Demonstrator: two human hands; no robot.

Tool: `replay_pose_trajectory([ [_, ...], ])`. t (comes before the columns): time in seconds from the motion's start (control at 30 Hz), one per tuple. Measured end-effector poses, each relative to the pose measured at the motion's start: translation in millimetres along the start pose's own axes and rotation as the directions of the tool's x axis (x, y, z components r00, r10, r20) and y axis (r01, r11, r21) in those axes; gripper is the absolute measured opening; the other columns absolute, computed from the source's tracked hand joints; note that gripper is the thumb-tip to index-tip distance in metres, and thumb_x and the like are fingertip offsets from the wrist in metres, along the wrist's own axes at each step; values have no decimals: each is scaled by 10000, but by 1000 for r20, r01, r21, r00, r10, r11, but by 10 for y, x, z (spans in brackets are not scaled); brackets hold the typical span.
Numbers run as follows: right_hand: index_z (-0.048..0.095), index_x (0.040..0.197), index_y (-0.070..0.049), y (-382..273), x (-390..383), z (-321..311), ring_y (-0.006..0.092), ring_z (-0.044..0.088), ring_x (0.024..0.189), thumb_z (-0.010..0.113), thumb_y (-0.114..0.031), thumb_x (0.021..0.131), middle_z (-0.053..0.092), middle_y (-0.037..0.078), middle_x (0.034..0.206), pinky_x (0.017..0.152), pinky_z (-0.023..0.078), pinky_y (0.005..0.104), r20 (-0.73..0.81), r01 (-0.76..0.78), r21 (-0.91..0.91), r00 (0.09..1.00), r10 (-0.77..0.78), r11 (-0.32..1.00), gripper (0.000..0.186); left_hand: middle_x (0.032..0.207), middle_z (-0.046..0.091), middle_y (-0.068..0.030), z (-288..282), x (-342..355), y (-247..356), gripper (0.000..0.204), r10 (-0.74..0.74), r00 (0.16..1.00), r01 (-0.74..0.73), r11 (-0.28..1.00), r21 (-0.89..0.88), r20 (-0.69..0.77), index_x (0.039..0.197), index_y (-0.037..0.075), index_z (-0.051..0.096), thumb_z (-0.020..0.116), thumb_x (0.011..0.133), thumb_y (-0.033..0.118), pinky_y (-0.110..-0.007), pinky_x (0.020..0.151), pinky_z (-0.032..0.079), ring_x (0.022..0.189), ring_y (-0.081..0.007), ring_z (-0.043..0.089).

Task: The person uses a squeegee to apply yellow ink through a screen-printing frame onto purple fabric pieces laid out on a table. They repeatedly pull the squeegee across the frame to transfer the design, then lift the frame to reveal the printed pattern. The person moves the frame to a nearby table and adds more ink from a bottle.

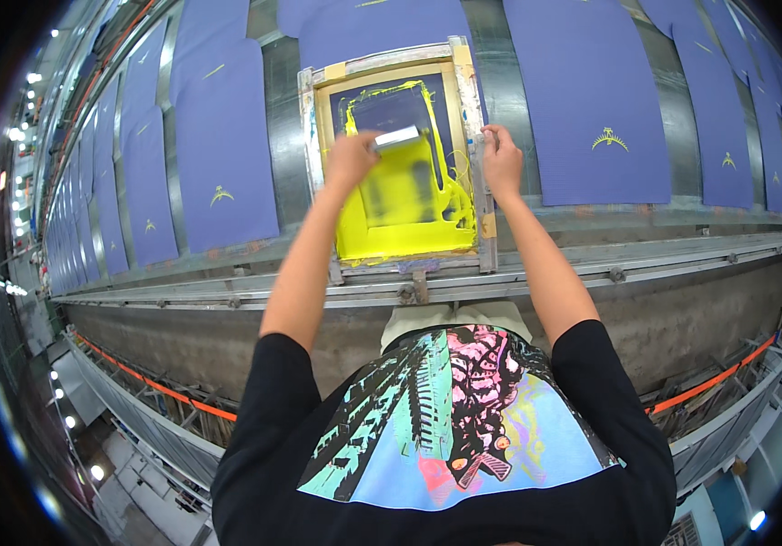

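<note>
A screen-printing frame [488,238] with tape on its rails lies over the long bench, its mesh coated in bright yellow ink [406,218]. My left hand [353,162] is closed on a squeegee [398,139] with a pale silver bar, held over the upper middle of the screen; the squeegee is slightly blurred. Under it, a dark patch shows through the yellow. My right hand [503,164] grips the frame's right rail, fingers curled at its upper half.
Blue fabric panels [591,109] with small yellow prints lie along the metal bench [286,109] to both sides. A metal rail [554,267] runs along the near edge. Behind me stands another rack with an orange strip [709,376]; lights hang at the far left.
</note>
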State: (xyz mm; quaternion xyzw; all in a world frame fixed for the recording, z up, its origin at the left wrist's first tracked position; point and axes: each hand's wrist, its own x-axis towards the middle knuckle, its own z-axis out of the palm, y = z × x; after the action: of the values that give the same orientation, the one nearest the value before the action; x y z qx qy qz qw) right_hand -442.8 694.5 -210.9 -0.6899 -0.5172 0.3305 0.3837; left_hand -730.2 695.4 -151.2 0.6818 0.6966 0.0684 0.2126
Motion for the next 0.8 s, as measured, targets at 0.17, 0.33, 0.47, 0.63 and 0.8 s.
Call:
replay_pose_trajectory([
  [0.17, 697, 1082, -87, 22, -8, 127, 361, 624, 680, 593, -235, 1020, 636, 176, 698, 636, 469, 459, -5, 70, 65, 998, -70, 995, 191, 1019, 765, -120, -219, 522, -74, 386, -46, 997, 50, 997, 59, -64, 1126, 286, 795, 718, 779, 138, -434, 833, 588, 919, -346, 724],
  [0.33, 698, 1086, -67, 137, 49, 73, 231, 550, 585, 597, -224, 1025, 606, 114, 673, 604, 438, 388, -10, 25, 100, 1000, -24, 995, 197, 1023, 770, -81, 302, -245, 198, 376, 66, 975, -40, 991, 125, -211, 1083, 257, 800, 680, 797, 44, -433, 779, 586, 914, -314, 731],
  [0.47, 696, 1067, -87, 32, 30, -40, 405, 661, 712, 588, -219, 1016, 648, 202, 725, 655, 479, 480, -25, 27, 86, 999, -25, 996, 179, 1045, 771, -66, 591, -955, 119, 393, 300, 881, -289, 954, 85, -365, 1089, 258, 795, 672, 794, 28, -405, 792, 581, 902, -296, 728],
  [0.63, 695, 1077, -90, 161, -35, -101, 409, 659, 714, 592, -221, 1015, 657, 204, 742, 657, 484, 476, -70, 63, 86, 996, -57, 994, 178, 1006, 776, -74, 447, -571, 89, 387, 115, 966, -116, 993, 12, -229, 1122, 254, 777, 677, 814, 42, -429, 814, 576, 943, -309, 731],
  [0.8, 693, 1078, -79, -28, 29, 110, 405, 666, 717, 591, -226, 1019, 669, 195, 749, 657, 487, 479, -14, 64, 106, 998, -63, 992, 189, 962, 755, -149, -364, 841, -159, 311, 31, 996, -28, 999, 32, -88, 1062, 200, 798, 734, 762, 154, -466, 814, 582, 916, -378, 718],
])
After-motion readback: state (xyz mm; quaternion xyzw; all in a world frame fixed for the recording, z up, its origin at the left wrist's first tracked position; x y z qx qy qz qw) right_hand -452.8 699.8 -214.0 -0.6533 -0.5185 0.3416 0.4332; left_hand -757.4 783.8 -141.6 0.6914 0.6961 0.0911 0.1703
